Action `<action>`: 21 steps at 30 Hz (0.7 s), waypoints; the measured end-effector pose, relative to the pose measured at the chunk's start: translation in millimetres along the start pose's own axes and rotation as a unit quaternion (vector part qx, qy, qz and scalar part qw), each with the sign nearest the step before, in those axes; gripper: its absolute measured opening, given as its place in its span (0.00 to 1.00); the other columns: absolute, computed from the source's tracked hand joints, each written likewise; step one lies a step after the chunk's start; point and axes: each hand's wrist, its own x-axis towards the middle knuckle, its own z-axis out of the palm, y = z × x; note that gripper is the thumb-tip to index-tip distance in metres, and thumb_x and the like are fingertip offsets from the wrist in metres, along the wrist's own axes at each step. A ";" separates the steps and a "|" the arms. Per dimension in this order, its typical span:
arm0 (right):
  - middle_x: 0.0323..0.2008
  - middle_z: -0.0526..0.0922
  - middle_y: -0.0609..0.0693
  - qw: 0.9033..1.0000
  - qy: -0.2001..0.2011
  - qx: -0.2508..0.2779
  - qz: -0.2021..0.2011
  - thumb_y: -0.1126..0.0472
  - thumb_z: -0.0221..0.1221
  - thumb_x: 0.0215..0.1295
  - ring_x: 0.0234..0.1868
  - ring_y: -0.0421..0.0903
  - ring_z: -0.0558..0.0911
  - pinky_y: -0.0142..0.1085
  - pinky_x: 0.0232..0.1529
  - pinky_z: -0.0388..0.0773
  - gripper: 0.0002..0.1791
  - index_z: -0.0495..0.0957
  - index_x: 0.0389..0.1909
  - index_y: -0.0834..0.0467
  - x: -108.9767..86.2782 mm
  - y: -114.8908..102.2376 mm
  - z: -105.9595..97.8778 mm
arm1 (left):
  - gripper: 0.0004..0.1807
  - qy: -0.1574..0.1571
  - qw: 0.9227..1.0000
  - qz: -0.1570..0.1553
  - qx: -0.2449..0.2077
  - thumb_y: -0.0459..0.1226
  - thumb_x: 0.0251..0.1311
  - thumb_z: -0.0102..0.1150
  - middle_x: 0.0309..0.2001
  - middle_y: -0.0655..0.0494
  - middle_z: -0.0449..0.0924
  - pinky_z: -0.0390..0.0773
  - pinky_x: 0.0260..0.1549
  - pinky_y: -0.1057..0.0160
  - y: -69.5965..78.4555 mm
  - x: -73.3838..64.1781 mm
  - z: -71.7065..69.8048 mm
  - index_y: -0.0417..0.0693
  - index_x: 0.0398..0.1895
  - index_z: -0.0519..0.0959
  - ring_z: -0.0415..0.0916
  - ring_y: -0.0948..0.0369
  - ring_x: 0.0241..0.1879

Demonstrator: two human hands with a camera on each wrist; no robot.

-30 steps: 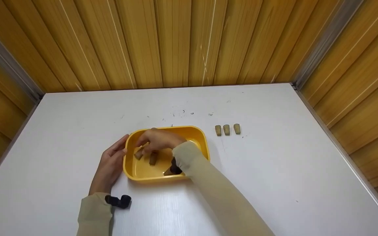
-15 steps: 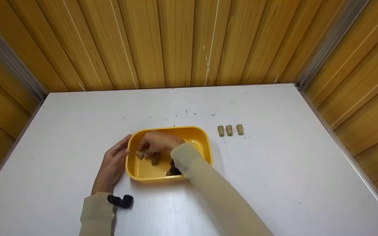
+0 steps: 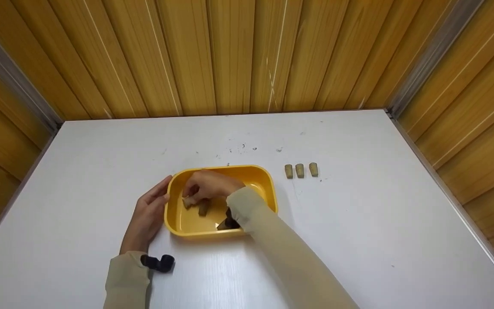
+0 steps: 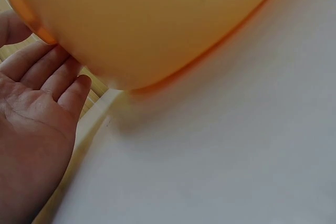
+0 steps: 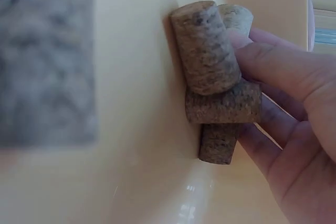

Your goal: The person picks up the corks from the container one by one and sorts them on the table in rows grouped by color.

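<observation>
A yellow plastic tub (image 3: 187, 234) stands on the white table with several tapered cork stoppers inside. Reaching into it, my right hand (image 3: 212, 184) pinches one cork (image 5: 239, 18) between thumb and fingers near the tub's left end. Beside those fingers lie more corks: one leaning in front (image 5: 205, 51), one crosswise (image 5: 223, 103) and one lower down (image 5: 217, 144). A blurred cork (image 5: 47, 61) fills the near left of the right wrist view. My left hand (image 3: 146, 214) rests with nearly straight fingers against the tub's outer left wall, as the left wrist view also shows.
Three corks stand in a row right of the tub: a left one (image 3: 288, 171), a middle one (image 3: 299, 170) and a right one (image 3: 313, 169). Wood-patterned panels (image 3: 230, 56) wall the table's back and sides. Dark specks mark the tabletop behind the tub.
My right fingers have closed on the cork at the tub's left and drawn it slightly to the right. My left hand keeps its place on the tub. The head view has shifted slightly.
</observation>
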 end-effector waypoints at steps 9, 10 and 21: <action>0.36 0.85 0.45 0.995 0.043 -0.075 -0.041 0.60 0.61 0.63 0.33 0.38 0.81 0.24 0.41 0.80 0.11 0.84 0.45 0.56 -2.3 3.3 -8.0 | 0.30 0.001 1.000 0.001 0.002 0.29 0.67 0.46 0.75 0.49 0.53 0.67 0.64 0.71 -0.3 0.5 0.2 0.40 0.73 0.57 0.64 0.71 0.66; 0.36 0.85 0.46 0.996 0.041 -0.069 -0.041 0.60 0.61 0.63 0.33 0.39 0.81 0.24 0.41 0.81 0.12 0.84 0.46 0.56 -3.5 3.1 -8.8 | 0.30 0.000 1.000 0.000 0.001 0.29 0.67 0.46 0.75 0.49 0.53 0.67 0.64 0.71 -0.2 0.5 0.1 0.40 0.73 0.57 0.64 0.71 0.66; 0.40 0.85 0.56 0.995 0.029 -0.073 -0.066 0.60 0.57 0.68 0.38 0.50 0.84 0.30 0.44 0.82 0.19 0.78 0.58 0.54 -18.8 4.0 -21.3 | 0.30 0.006 1.000 -0.014 0.012 0.30 0.68 0.45 0.76 0.53 0.52 0.66 0.64 0.72 1.4 0.7 1.5 0.42 0.74 0.56 0.51 0.60 0.75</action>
